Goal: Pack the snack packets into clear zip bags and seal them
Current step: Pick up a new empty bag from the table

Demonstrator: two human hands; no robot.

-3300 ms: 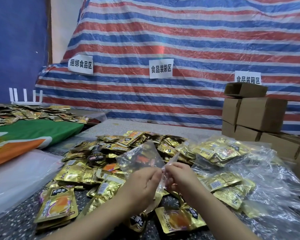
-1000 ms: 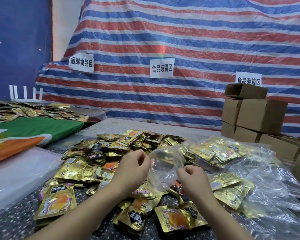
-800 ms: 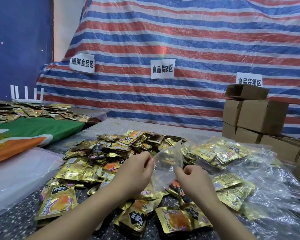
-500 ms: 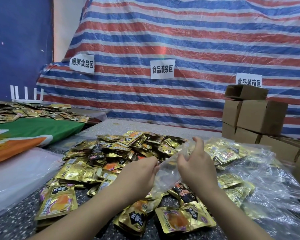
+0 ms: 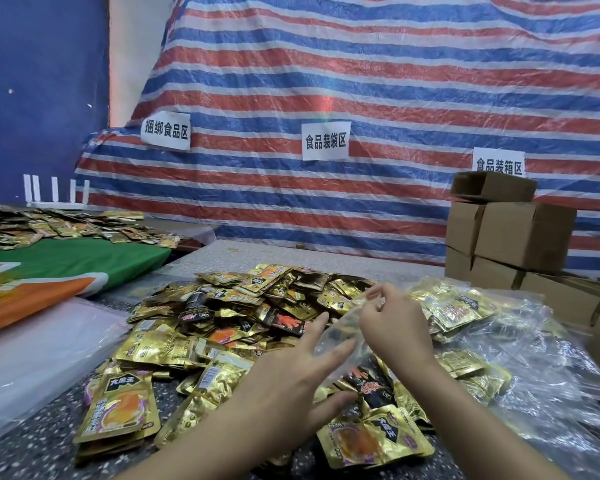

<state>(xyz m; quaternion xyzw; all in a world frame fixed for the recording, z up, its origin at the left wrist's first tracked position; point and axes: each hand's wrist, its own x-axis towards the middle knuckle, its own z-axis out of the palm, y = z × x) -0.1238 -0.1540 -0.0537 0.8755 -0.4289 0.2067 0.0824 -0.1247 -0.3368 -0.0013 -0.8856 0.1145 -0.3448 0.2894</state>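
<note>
Near centre of worktop [image 5: 32,441] | right hand [image 5: 394,323] fingers pinch limp, slippery clear zip bag [image 5: 343,332] at its mouth | left hand [image 5: 291,379] fingers spread open | light gold foil snack packets [image 5: 243,306]: grip by edges

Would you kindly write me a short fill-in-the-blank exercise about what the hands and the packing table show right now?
1. The clear zip bag is pinched by the ____ hand.
2. The left hand has its fingers ____.
3. The cardboard boxes are stacked at the table's ____ side.
4. The loose snack packets are mostly ____ in colour.

Missing words: right; spread; right; gold
</note>
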